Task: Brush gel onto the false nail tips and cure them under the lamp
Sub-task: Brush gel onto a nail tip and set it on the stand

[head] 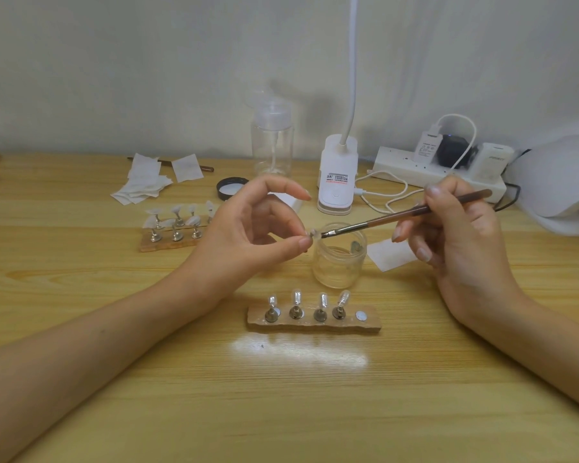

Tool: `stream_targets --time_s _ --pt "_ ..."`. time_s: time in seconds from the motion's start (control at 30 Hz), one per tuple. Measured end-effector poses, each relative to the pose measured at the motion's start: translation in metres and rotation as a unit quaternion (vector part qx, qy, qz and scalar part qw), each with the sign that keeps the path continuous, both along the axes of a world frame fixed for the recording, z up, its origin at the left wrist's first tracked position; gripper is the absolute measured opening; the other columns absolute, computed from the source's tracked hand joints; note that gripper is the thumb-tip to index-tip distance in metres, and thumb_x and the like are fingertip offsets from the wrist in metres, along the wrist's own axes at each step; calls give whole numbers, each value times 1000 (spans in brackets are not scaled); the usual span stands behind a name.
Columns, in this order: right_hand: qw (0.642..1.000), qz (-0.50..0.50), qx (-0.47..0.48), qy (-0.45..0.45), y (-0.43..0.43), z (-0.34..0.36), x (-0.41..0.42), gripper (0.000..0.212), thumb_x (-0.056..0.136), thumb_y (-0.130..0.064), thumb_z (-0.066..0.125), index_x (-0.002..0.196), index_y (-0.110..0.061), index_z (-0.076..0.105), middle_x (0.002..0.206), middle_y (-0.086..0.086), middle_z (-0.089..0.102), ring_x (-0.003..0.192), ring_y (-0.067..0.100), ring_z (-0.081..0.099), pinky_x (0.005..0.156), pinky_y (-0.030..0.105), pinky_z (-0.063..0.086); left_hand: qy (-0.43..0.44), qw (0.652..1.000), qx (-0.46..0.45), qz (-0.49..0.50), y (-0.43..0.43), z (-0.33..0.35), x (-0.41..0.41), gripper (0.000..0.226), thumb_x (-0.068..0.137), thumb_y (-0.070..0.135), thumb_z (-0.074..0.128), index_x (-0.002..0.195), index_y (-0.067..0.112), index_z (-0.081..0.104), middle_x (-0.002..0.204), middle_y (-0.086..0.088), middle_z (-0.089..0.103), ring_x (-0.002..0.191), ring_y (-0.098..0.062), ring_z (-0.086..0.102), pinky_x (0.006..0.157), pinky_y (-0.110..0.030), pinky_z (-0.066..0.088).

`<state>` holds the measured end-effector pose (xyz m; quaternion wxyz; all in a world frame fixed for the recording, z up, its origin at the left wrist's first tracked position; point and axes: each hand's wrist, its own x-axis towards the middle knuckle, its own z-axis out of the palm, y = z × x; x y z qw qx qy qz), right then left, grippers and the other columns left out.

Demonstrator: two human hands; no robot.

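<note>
Brown slender brush (pixel 411 212), bristles against nail tip (pixel 313 233) by clear round jar (pixel 340 262).

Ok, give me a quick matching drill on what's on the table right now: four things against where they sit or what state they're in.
Things:
1. brush
2. glass jar
3. black lid
4. near wooden stand

Places and states:
A. lies near the clear pump bottle
B. held in the right hand
C. carries four nail tips, one spot bare
D. stands open, lid off

Pairs: 1-B; 2-D; 3-A; 4-C
</note>
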<state>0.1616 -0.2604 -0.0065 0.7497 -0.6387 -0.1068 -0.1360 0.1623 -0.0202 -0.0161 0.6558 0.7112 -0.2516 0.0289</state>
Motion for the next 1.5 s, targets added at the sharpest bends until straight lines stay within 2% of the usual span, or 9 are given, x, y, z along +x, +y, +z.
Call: stream_targets --time_s 0.2,0.37,0.57,0.8,0.97,1.07,1.2,1.4,1.5 --pt "998 56 16 -22 3 2 -2 25 94 -36 54 70 -29 52 68 8 71 39 13 47 39 22 26 -5 1000 5 0 1 -1 1 41 85 3 76 118 22 60 81 5 70 79 -11 68 74 -25 57" --pt "1000 2 -9 0 0 -1 0 29 103 -23 47 74 -21 49 61 7 68 38 11 43 38 17 29 3 1000 -4 -3 0 0 0 42 81 13 77 118 23 60 81 4 70 78 -12 68 73 -24 56" --pt "999 42 16 -32 3 2 -2 28 97 -31 50 69 -31 54 66 7 70 38 12 46 39 26 22 9 1000 -7 0 0 1 0 43 79 15 76 117 21 59 80 4 70 79 -13 69 75 -25 57" --pt "999 4 -21 -29 0 0 -2 27 103 -20 46 77 -17 47 61 9 68 37 12 41 40 14 35 18 1000 -18 -6 0 1 -1 43 79 13 76 118 20 58 80 3 70 80 -16 70 77 -24 56" --pt "999 -6 20 -45 -2 1 -2 28 99 -30 48 72 -29 56 63 5 68 38 11 40 42 23 26 26 999 -37 -4 1 1 0 43 79 16 78 117 19 58 82 3 72 85 -20 74 79 -25 57" --pt "997 16 21 -75 -3 7 -4 24 102 -37 46 92 -31 67 81 2 72 49 10 47 43 19 27 32 998 -60 5 1 3 -1 45 76 22 80 116 20 59 82 3 75 85 -20 76 68 -16 51" --pt "988 54 -69 -127 -2 26 -10 29 103 -34 43 120 -28 64 112 5 73 74 15 62 55 21 49 45 994 -96 10 1 4 -1 52 73 22 84 118 21 58 83 1 75 85 -23 77 61 -17 49" --pt "931 95 -316 -155 24 37 -23 20 87 -29 67 105 -20 63 106 -8 73 105 18 66 72 25 58 79 988 -132 -19 1 4 -2 68 68 16 87 126 20 53 84 -7 75 80 -27 76 58 -19 48" --pt "930 120 -312 -150 37 37 -25 28 79 -27 74 97 -17 55 103 -6 73 105 20 64 70 29 57 78 988 -129 -30 2 4 -3 66 72 17 85 128 20 51 85 -8 77 79 -24 75 59 -20 48"
